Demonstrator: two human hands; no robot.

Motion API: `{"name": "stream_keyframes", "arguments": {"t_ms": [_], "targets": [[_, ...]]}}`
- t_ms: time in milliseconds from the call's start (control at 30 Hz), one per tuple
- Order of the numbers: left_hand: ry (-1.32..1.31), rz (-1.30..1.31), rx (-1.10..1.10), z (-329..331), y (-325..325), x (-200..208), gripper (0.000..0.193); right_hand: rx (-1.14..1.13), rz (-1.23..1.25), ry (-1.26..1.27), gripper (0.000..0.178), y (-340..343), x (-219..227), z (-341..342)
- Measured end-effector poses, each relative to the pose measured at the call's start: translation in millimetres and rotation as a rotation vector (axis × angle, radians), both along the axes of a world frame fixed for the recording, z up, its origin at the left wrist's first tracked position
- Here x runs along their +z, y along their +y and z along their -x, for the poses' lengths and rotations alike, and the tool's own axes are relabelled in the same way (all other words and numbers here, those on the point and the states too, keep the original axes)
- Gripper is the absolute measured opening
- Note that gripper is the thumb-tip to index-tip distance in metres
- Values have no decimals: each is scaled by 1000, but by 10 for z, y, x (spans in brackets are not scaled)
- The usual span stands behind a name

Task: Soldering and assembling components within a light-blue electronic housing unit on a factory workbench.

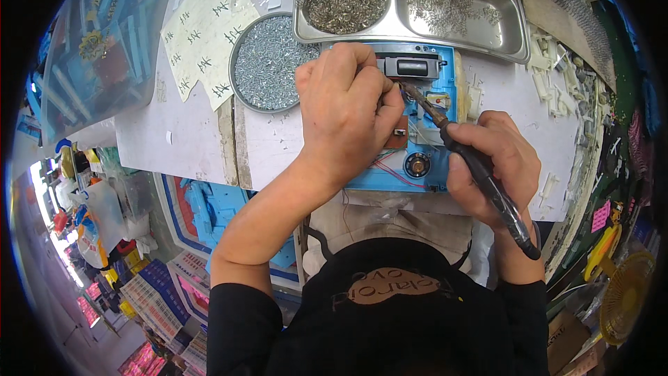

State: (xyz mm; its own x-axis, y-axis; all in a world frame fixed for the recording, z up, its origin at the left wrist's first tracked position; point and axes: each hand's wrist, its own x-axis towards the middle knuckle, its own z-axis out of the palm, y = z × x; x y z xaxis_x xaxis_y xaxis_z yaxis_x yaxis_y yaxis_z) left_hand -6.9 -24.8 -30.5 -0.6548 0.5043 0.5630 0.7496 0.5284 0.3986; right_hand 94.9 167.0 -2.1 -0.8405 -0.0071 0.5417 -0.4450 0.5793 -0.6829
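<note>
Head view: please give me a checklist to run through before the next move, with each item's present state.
1. Slim black-handled soldering iron gripped in the right hand: ok.
2. Iron's tip well away from the left hand: not ok, it is close to the fingers.
3. Item pinched by the left hand: cannot tell, hidden.
4. Blue plastic casing resting on the white tabletop: ok.
5. Round grey tray upright: ok.

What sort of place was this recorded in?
Probably an electronics assembly workshop: the right hand holds a soldering iron at an open blue casing, with a round tin of screw-like pieces and a steel tray of metal parts nearby.
</note>
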Motion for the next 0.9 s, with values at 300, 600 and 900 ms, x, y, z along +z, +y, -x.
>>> {"name": "stream_keyframes", "arguments": {"t_ms": [300,600,900], "targets": [[4,-7,0,1,3,-14,17,-20,24,-100,32,56,1,-20],[3,-2,8,-1,1,-13,17,-3,125,-119,32,70,-38,-16],[11,6,15,-8,6,-3,16,20,71,-59,30,117,28,-95]]}}
